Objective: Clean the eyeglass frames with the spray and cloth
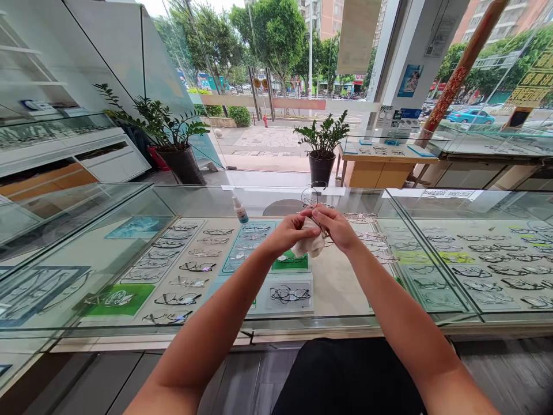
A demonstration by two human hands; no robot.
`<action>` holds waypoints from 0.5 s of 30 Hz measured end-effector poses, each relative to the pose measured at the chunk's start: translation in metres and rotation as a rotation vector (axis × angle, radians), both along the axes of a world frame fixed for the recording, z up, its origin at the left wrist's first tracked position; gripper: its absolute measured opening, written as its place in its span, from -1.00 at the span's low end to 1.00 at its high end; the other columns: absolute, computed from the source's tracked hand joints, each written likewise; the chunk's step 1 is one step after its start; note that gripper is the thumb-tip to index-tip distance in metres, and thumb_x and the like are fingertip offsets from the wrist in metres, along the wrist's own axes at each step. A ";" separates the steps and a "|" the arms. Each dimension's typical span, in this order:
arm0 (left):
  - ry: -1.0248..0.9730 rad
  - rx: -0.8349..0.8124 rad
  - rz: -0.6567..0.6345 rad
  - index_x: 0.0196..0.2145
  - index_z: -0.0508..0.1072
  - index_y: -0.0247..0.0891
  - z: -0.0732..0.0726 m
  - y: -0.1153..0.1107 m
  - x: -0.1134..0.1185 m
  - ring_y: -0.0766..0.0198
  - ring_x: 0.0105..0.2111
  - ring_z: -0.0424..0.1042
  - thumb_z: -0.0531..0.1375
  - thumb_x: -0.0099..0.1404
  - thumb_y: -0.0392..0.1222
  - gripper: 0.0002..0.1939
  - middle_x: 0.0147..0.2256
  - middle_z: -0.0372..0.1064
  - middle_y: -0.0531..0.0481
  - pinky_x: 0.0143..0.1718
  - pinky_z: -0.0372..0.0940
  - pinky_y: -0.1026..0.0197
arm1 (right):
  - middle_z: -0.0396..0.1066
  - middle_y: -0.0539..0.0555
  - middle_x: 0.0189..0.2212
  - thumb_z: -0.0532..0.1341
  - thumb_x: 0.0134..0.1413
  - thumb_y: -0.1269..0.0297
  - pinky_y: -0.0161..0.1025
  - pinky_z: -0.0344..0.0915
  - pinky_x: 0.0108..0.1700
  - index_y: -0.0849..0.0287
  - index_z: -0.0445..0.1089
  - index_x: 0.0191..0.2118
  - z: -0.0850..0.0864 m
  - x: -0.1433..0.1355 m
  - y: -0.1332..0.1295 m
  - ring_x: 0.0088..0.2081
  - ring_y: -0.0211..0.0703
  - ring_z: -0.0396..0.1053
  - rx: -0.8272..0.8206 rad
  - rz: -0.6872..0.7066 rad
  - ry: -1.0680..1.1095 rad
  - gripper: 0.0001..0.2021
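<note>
Above the glass counter, both of my hands meet at chest height with closed fingers. My left hand pinches a crumpled whitish cloth, which hangs below the fingers. My right hand grips a pair of thin-rimmed eyeglasses at its near part; a round dark rim rises beyond the fingertips. The fingertips of both hands touch, and they hide part of the eyeglasses. A small white spray bottle with blue at its base stands upright on the counter, to the left of my hands.
Inside the glass display counter lie rows of eyeglasses, some on green and pale blue mats. Another glass case adjoins on the right. Beyond are two potted plants, a wooden display table and glass doors.
</note>
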State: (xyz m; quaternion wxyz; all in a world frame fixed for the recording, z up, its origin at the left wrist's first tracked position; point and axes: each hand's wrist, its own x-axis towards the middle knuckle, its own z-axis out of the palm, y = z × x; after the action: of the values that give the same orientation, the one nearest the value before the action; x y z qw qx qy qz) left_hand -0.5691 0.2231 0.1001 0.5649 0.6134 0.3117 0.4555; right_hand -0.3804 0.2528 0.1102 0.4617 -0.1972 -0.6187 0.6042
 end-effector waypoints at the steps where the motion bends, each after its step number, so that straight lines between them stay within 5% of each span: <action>1: 0.001 -0.012 -0.017 -0.18 0.71 -0.34 0.001 0.000 0.000 0.18 -0.28 0.55 0.60 0.23 0.05 -0.59 -0.29 0.61 -0.11 -0.19 0.40 0.18 | 0.49 0.07 -0.07 0.49 0.20 -0.21 -0.11 0.35 0.17 -0.02 0.79 -0.14 -0.001 0.000 0.001 0.03 -0.03 0.40 -0.010 -0.002 0.006 -0.62; 7: -0.042 -0.058 -0.086 -0.12 0.66 -0.31 0.001 -0.001 0.000 0.21 -0.26 0.51 0.58 0.27 0.09 -0.56 -0.24 0.58 -0.08 -0.15 0.39 0.18 | 0.58 0.06 -0.16 0.53 0.11 -0.22 -0.15 0.41 -0.02 0.01 0.77 -0.16 -0.004 0.003 0.005 -0.12 -0.06 0.44 -0.162 0.004 0.046 -0.59; 15: -0.015 -0.013 -0.016 -0.22 0.63 -0.30 -0.005 0.002 0.000 0.16 -0.23 0.49 0.44 0.37 0.31 -0.47 -0.26 0.58 -0.08 -0.13 0.37 0.14 | 0.66 0.12 -0.18 0.57 0.00 -0.18 -0.18 0.42 -0.14 0.08 0.76 -0.22 0.000 0.003 0.004 -0.15 -0.04 0.50 -0.241 0.010 0.091 -0.57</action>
State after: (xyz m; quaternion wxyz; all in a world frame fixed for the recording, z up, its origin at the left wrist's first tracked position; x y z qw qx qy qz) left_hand -0.5693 0.2255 0.0954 0.5749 0.6087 0.3057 0.4534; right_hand -0.3774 0.2567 0.1106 0.4590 -0.2206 -0.5210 0.6850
